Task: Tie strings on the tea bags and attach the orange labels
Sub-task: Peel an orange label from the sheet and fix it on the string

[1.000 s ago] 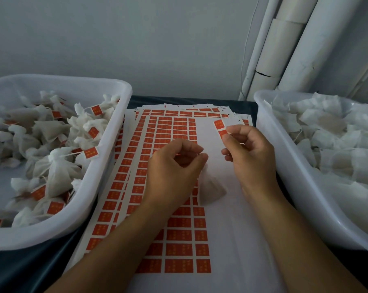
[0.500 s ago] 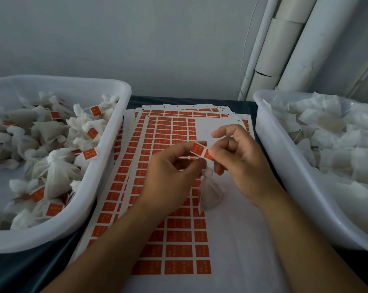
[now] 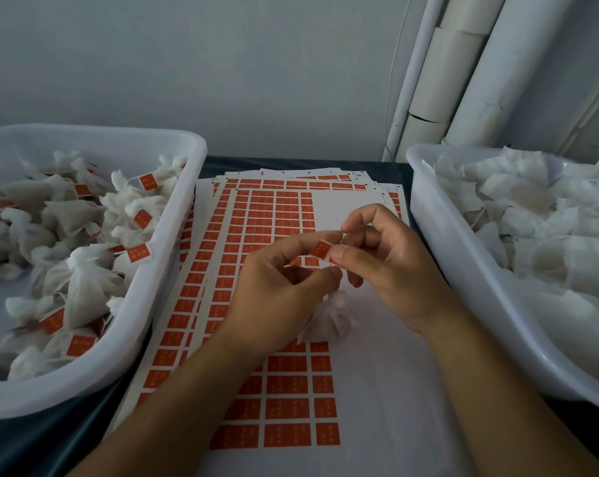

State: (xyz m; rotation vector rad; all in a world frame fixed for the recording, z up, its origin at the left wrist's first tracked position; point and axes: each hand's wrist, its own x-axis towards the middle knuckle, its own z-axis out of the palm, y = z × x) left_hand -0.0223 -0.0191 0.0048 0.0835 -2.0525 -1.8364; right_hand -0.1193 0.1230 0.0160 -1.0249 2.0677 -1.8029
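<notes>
Both hands are up over the sticker sheets (image 3: 256, 235), and the orange label (image 3: 320, 250) sits right between them. Your right hand (image 3: 391, 266) pinches its right edge between thumb and forefinger, the other fingers loosely curled. Your left hand (image 3: 277, 287) has thumb and forefinger closed just under the label, most likely on the string, though the string itself is too fine to make out. The tea bag (image 3: 330, 320) hangs below your left fingers, its bottom down near the bare white part of the top sheet.

This looks like the fold-over: the label has to close around the string. Keep the string taut with the left hand so it lies straight across the sticky side, near the middle. Then bring the two halves together squarely, corner to corner, and press from the fold outward so no glue is left showing. Don't let the bag swing; its weight can pull the string off line.

When it's sealed, it belongs in the left tub (image 3: 174, 280) with the labelled bags. The right tub (image 3: 439, 242) holds the unlabelled ones.
</notes>
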